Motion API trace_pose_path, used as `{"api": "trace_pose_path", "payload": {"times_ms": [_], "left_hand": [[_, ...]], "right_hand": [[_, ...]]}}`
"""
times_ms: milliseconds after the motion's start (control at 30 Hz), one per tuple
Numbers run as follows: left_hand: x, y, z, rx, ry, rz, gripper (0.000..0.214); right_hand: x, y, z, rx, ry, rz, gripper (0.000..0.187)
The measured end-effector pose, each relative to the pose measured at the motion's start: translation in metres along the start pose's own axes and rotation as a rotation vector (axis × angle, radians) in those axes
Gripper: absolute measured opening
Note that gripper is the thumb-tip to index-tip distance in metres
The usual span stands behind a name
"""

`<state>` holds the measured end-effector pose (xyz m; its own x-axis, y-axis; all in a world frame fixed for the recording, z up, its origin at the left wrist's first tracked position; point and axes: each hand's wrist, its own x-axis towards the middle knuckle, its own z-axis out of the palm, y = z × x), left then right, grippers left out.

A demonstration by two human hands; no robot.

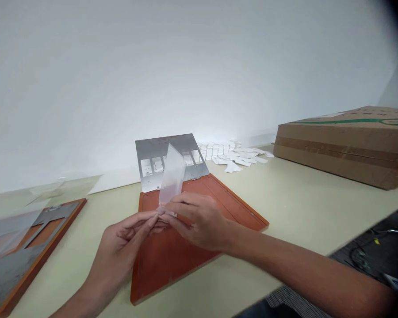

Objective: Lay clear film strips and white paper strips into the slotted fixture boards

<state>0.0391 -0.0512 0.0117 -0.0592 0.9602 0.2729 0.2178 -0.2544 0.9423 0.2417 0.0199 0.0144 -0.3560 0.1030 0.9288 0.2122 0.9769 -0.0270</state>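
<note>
Both hands, the left hand and right hand, pinch the base of an upright translucent plastic sheet above an orange board, before its raised metal stencil plate.

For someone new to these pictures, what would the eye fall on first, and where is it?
The left hand and the right hand, at the centre, pinch a translucent plastic sheet standing up between them. Behind it, a hinged metal plate with cut-out windows rises from the far edge of an orange wooden board. Further back on the right lie white paper pieces and a cardboard box.
</note>
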Motion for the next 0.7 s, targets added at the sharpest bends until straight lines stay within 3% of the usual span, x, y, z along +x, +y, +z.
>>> {"api": "trace_pose_path", "payload": {"times_ms": [167, 367, 700], "left_hand": [[-0.006, 0.007, 0.006, 0.079, 0.046, 0.05, 0.04], [-0.008, 0.0, 0.008, 0.17, 0.032, 0.131, 0.034], [-0.009, 0.005, 0.012, 0.086, -0.001, 0.088, 0.028]], "right_hand": [[0.0, -0.009, 0.002, -0.153, -0.057, -0.125, 0.02], [-0.007, -0.006, 0.01, -0.282, -0.181, -0.209, 0.029], [-0.005, -0.005, 0.01, -0.187, -0.222, -0.132, 0.032]]}}
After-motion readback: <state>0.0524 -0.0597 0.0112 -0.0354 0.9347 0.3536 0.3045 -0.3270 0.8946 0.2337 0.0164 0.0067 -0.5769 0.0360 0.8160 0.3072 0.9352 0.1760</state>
